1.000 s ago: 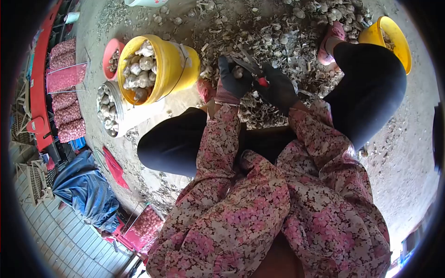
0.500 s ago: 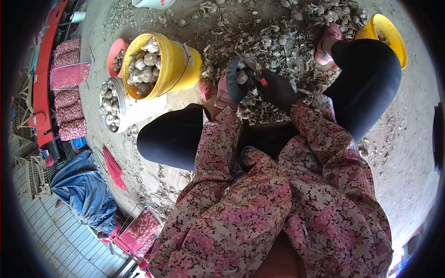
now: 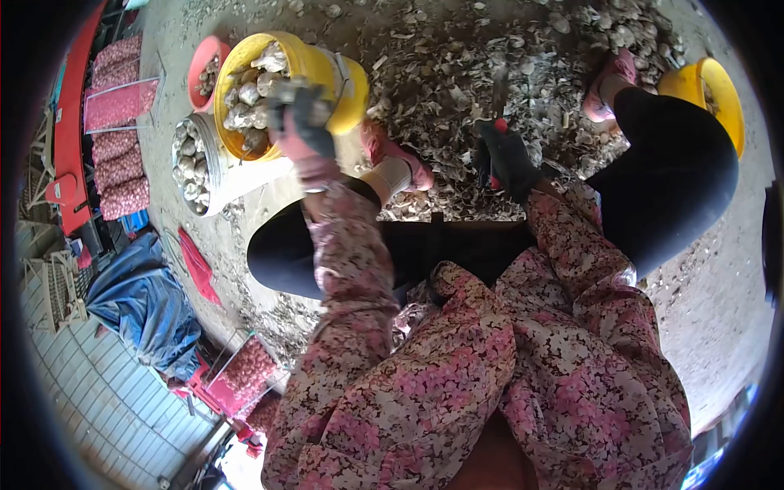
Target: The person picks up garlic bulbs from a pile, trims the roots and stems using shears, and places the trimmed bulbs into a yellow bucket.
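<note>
My left hand (image 3: 305, 126), in a grey and pink glove and blurred by motion, is at the right rim of the large yellow bucket (image 3: 347, 90). Its fingers are closed around a pale garlic bulb (image 3: 296, 88), which is smeared in the picture. Several garlic bulbs (image 3: 247, 94) fill the bucket. My right hand (image 3: 508, 159), in a dark glove, is wrapped round a cutting tool with a red part (image 3: 500, 126). The tool's dark blade points away from me, over the garlic scraps (image 3: 441, 82) on the ground.
A white bucket of garlic (image 3: 214, 167) and a pink bucket (image 3: 198, 77) stand beside the yellow one. Another yellow bucket (image 3: 725, 102) is at the right, near my foot. Filled red net bags (image 3: 122, 167) and a blue tarp (image 3: 147, 302) lie at the left.
My left hand has moved left from beside my right hand to the yellow bucket, carrying the bulb. My right hand has moved slightly right, still holding the tool. The view has shifted a little.
</note>
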`<state>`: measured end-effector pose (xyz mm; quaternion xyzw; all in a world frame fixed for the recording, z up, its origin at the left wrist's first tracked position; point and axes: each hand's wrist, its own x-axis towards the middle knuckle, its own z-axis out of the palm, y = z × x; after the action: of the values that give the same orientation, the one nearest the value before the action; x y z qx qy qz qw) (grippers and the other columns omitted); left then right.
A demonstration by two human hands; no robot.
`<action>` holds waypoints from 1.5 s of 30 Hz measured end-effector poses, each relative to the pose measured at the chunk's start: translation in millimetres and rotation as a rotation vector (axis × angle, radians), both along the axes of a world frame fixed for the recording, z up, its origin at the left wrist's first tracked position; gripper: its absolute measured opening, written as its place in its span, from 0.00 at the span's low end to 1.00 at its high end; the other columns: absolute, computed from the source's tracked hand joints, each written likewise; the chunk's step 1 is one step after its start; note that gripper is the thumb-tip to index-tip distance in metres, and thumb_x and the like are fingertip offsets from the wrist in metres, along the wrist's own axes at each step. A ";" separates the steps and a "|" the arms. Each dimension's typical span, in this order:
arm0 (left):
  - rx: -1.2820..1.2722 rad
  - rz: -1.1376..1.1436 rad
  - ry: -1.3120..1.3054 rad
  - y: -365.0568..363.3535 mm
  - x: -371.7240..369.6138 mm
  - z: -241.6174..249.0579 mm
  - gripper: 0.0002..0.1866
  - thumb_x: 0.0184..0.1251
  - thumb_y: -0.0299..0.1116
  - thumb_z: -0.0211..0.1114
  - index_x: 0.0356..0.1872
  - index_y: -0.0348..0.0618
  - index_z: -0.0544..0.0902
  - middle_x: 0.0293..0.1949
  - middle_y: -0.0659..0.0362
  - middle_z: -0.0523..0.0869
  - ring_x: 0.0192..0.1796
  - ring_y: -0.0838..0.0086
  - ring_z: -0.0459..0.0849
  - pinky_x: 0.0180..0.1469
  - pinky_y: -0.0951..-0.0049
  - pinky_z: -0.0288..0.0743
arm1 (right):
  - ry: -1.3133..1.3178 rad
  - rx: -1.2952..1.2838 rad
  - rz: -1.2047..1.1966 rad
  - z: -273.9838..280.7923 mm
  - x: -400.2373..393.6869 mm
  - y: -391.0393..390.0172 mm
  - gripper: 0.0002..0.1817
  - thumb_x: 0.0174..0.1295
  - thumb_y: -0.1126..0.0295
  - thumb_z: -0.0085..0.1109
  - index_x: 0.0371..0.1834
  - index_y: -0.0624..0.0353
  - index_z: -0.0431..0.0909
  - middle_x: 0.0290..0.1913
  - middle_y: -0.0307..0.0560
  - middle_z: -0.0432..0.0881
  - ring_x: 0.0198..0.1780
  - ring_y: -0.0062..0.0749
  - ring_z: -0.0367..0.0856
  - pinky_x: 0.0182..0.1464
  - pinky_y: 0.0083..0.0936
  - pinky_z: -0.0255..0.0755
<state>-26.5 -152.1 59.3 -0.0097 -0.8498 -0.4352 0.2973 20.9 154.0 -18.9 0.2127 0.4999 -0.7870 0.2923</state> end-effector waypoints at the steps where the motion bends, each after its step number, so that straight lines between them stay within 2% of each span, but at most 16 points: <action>1: 0.282 0.104 -0.089 2.4 -3.1 46.4 0.17 0.63 0.28 0.61 0.53 0.37 0.77 0.48 0.56 0.81 0.39 0.73 0.83 0.46 0.74 0.78 | -0.051 0.044 -0.054 -8.2 -0.3 -6.5 0.16 0.62 0.55 0.61 0.27 0.55 0.75 0.21 0.37 0.76 0.18 0.25 0.74 0.22 0.24 0.69; 3: 0.309 0.131 -0.026 -27.0 -22.9 64.8 0.21 0.61 0.24 0.63 0.57 0.35 0.75 0.52 0.53 0.79 0.51 0.74 0.79 0.55 0.73 0.73 | -0.156 0.047 -0.118 -10.5 -2.8 -13.4 0.17 0.59 0.52 0.64 0.28 0.54 0.76 0.24 0.38 0.77 0.22 0.26 0.77 0.23 0.26 0.71; 4: -0.343 0.356 -0.042 -36.1 -34.5 79.5 0.23 0.62 0.29 0.64 0.59 0.35 0.73 0.55 0.50 0.77 0.57 0.66 0.75 0.60 0.65 0.68 | -0.161 0.043 -0.111 -11.9 -2.6 -16.4 0.17 0.59 0.52 0.64 0.28 0.54 0.76 0.24 0.38 0.77 0.22 0.26 0.77 0.23 0.26 0.71; 6: -0.668 0.575 0.120 -26.8 -28.8 76.2 0.29 0.58 0.32 0.67 0.61 0.36 0.71 0.56 0.43 0.73 0.60 0.52 0.70 0.64 0.56 0.62 | -0.148 0.051 -0.129 -17.9 -5.4 -19.1 0.17 0.59 0.53 0.64 0.31 0.55 0.76 0.23 0.38 0.77 0.23 0.27 0.77 0.23 0.28 0.72; 8: -0.528 0.425 0.220 5.4 -34.6 54.2 0.27 0.57 0.33 0.68 0.59 0.36 0.73 0.55 0.43 0.74 0.58 0.51 0.71 0.61 0.56 0.64 | -0.138 0.032 -0.177 -24.7 -3.9 -18.5 0.18 0.59 0.51 0.63 0.32 0.55 0.75 0.24 0.39 0.76 0.22 0.29 0.77 0.21 0.31 0.72; 11: 0.033 0.115 -0.152 62.0 -54.0 -44.3 0.14 0.61 0.30 0.63 0.47 0.38 0.83 0.42 0.58 0.86 0.45 0.76 0.82 0.52 0.73 0.74 | -0.374 -0.230 -0.113 -24.4 1.5 -8.3 0.14 0.61 0.55 0.61 0.38 0.52 0.75 0.27 0.38 0.76 0.27 0.31 0.78 0.31 0.34 0.76; 15: 0.461 -0.160 -0.642 163.1 -85.8 -145.1 0.14 0.59 0.34 0.65 0.45 0.41 0.84 0.37 0.56 0.88 0.41 0.71 0.85 0.46 0.73 0.76 | -0.618 -0.370 -0.433 -36.2 9.8 -9.1 0.15 0.63 0.53 0.58 0.32 0.52 0.72 0.23 0.41 0.75 0.27 0.37 0.78 0.30 0.38 0.74; 18: 0.187 -0.376 -0.733 231.6 -111.5 -179.9 0.19 0.57 0.39 0.66 0.49 0.43 0.82 0.46 0.51 0.85 0.47 0.64 0.84 0.50 0.66 0.76 | -0.620 -0.358 -0.623 -19.5 -6.9 -0.4 0.16 0.64 0.54 0.57 0.29 0.54 0.72 0.22 0.41 0.75 0.24 0.36 0.76 0.27 0.36 0.73; 21: -0.502 -0.408 -0.939 287.1 -133.9 -213.4 0.34 0.56 0.49 0.66 0.64 0.52 0.68 0.68 0.48 0.63 0.62 0.55 0.74 0.60 0.59 0.71 | -0.473 -0.232 -0.692 -29.1 -14.1 7.4 0.13 0.62 0.57 0.60 0.30 0.54 0.75 0.21 0.38 0.75 0.18 0.28 0.71 0.22 0.26 0.70; 27: -0.564 -0.383 -0.887 298.0 -138.0 -244.4 0.31 0.54 0.44 0.69 0.61 0.50 0.73 0.59 0.47 0.76 0.56 0.55 0.79 0.58 0.59 0.73 | -0.324 -0.010 -0.539 -32.5 -29.4 44.1 0.11 0.63 0.59 0.60 0.36 0.53 0.74 0.23 0.34 0.74 0.18 0.21 0.71 0.19 0.22 0.64; 28: -0.397 -0.384 -0.780 291.6 -140.3 -244.8 0.31 0.50 0.40 0.73 0.58 0.47 0.76 0.56 0.47 0.80 0.54 0.57 0.81 0.55 0.61 0.76 | -0.289 0.052 -0.466 -34.5 -32.5 52.3 0.13 0.63 0.58 0.59 0.41 0.54 0.73 0.25 0.35 0.76 0.17 0.21 0.70 0.18 0.21 0.63; 29: 0.381 -0.492 -0.912 279.2 -137.2 -235.8 0.30 0.48 0.34 0.76 0.56 0.42 0.77 0.49 0.52 0.84 0.49 0.66 0.84 0.51 0.67 0.78 | -0.243 0.168 -0.414 -37.9 -35.4 58.8 0.19 0.61 0.56 0.61 0.47 0.56 0.72 0.26 0.41 0.78 0.21 0.31 0.76 0.21 0.26 0.67; 30: 0.368 -0.491 -0.913 269.2 -134.4 -226.4 0.30 0.48 0.34 0.76 0.56 0.42 0.77 0.49 0.52 0.84 0.49 0.66 0.84 0.51 0.67 0.78 | -0.243 0.156 -0.416 -39.5 -35.1 66.4 0.19 0.61 0.56 0.61 0.47 0.56 0.72 0.26 0.41 0.78 0.21 0.31 0.76 0.21 0.26 0.67; 32: 0.349 -0.474 -0.823 247.0 -123.1 -212.8 0.28 0.50 0.29 0.74 0.54 0.38 0.77 0.44 0.56 0.86 0.46 0.73 0.83 0.51 0.73 0.77 | 0.297 0.964 -0.094 -20.2 -39.6 81.6 0.28 0.56 0.56 0.64 0.57 0.57 0.69 0.30 0.51 0.80 0.32 0.46 0.82 0.31 0.36 0.73; 35: 0.276 -0.500 -0.764 234.4 -101.5 -144.3 0.27 0.50 0.26 0.73 0.54 0.34 0.77 0.46 0.56 0.85 0.48 0.73 0.83 0.53 0.73 0.76 | 0.419 1.186 0.149 1.8 -42.9 96.5 0.33 0.53 0.55 0.67 0.60 0.58 0.68 0.34 0.60 0.81 0.36 0.55 0.82 0.39 0.45 0.75; 45: 0.027 -0.555 -0.801 231.6 -42.4 -23.4 0.26 0.47 0.28 0.74 0.51 0.37 0.78 0.42 0.55 0.86 0.44 0.71 0.85 0.50 0.71 0.76 | 0.701 1.122 0.208 15.6 2.0 96.4 0.29 0.54 0.57 0.65 0.57 0.57 0.72 0.36 0.59 0.81 0.38 0.52 0.82 0.41 0.43 0.75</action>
<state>-68.9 79.5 35.9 -0.0640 -0.8570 -0.4785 -0.1804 22.9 250.3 -3.3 0.0150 0.9167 -0.3980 0.0319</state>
